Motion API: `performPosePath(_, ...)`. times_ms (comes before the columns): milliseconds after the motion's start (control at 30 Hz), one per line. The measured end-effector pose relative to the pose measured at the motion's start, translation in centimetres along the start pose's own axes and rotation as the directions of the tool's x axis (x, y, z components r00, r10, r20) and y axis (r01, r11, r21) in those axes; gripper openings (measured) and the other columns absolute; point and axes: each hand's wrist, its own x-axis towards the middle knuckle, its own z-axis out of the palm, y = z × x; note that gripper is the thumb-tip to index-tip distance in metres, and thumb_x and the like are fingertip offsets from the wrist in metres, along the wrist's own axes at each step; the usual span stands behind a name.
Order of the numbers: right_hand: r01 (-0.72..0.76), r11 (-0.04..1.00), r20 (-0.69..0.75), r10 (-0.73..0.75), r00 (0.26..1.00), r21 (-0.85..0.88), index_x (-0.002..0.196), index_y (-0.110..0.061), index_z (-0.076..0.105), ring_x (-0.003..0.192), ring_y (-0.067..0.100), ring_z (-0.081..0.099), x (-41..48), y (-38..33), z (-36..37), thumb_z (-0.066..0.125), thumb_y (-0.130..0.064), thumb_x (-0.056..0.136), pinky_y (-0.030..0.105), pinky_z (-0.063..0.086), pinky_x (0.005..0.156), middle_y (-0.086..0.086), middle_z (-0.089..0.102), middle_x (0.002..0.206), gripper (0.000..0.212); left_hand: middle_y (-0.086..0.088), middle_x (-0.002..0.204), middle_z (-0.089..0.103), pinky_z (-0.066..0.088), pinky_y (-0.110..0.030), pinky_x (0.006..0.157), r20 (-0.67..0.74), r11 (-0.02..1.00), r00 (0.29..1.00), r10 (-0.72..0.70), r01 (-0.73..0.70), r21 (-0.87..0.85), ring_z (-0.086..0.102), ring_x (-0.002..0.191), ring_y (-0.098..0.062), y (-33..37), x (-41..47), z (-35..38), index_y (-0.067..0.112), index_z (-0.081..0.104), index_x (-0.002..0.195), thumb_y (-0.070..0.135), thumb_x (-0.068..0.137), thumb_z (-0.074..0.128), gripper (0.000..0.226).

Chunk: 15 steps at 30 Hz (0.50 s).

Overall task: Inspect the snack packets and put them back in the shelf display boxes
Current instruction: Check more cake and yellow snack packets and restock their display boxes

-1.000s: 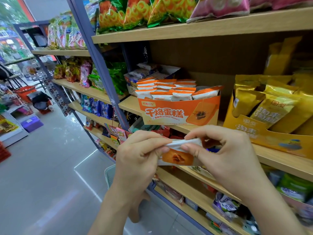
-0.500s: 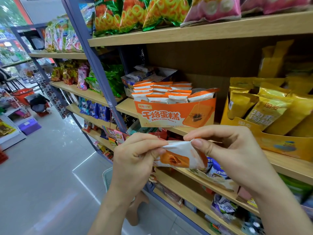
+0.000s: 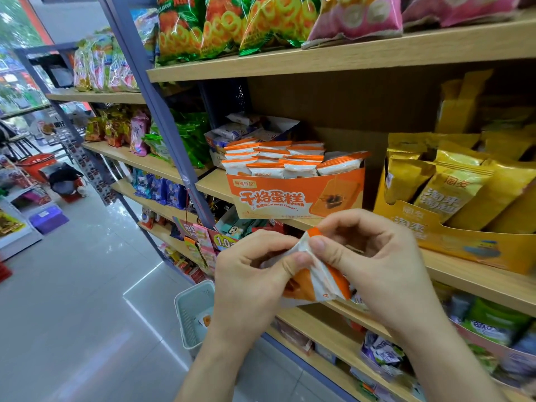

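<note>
Both hands held one white-and-orange plastic snack packet (image 3: 314,278) below the orange cardboard display box (image 3: 295,195) of like packets on the wooden shelf (image 3: 478,274), left hand (image 3: 249,281) pinching its left side, right hand (image 3: 374,262) pinching its top edge, pale green plastic basket (image 3: 193,313) on the floor beneath.

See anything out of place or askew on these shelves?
Yes, two small things. In the orange display box, the rightmost packet leans sideways while the others stand in upright rows. The held packet, pinched between the left hand and right hand, is bent and creased, not flat.
</note>
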Motion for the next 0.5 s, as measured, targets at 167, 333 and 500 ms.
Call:
performPosePath(167, -0.082, 0.995, 0.141, 0.072, 0.987, 0.063, 0.091, -0.025, 0.068, 0.093, 0.01, 0.069, -0.4, 0.1, -0.4, 0.082, -0.035, 0.067, 0.022, 0.057, 0.071, -0.006, 0.072, 0.097, 0.029, 0.001, 0.076, 0.075, 0.054, -0.016, 0.059, -0.159, 0.963, 0.973, -0.169, 0.129, -0.237, 0.071, 0.068, -0.008, 0.8, 0.1, 0.6, 0.012, 0.072, 0.083, 0.014, 0.072, 0.07, 0.011)
performPosePath(333, -0.015, 1.0, 0.134, 0.012, 0.991, 0.019, 0.092, -0.027, 0.073, 0.095, 0.005, 0.069, -0.5, -0.6, -0.3, 0.074, -0.03, 0.068, 0.017, 0.056, 0.069, -0.013, 0.073, 0.094, 0.024, -0.003, 0.084, 0.075, 0.055, -0.018, 0.063, -0.179, 0.951, 0.963, -0.199, 0.146, -0.271, 0.073, 0.078, -0.013, 0.8, 0.0, 0.8, 0.019, 0.074, 0.086, 0.02, 0.077, 0.07, 0.01)
performPosePath(500, 0.064, 0.993, 0.06, -0.059, 0.996, -0.096, 0.091, -0.03, 0.076, 0.093, 0.005, 0.069, -0.5, 0.1, -0.1, 0.073, -0.023, 0.074, 0.021, 0.058, 0.072, -0.017, 0.074, 0.093, 0.018, -0.004, 0.092, 0.074, 0.055, -0.019, 0.066, -0.044, 0.96, 0.985, -0.168, 0.153, -0.234, 0.072, 0.084, -0.014, 1.2, 0.3, 0.3, 0.011, 0.072, 0.097, 0.016, 0.087, 0.067, 0.012)
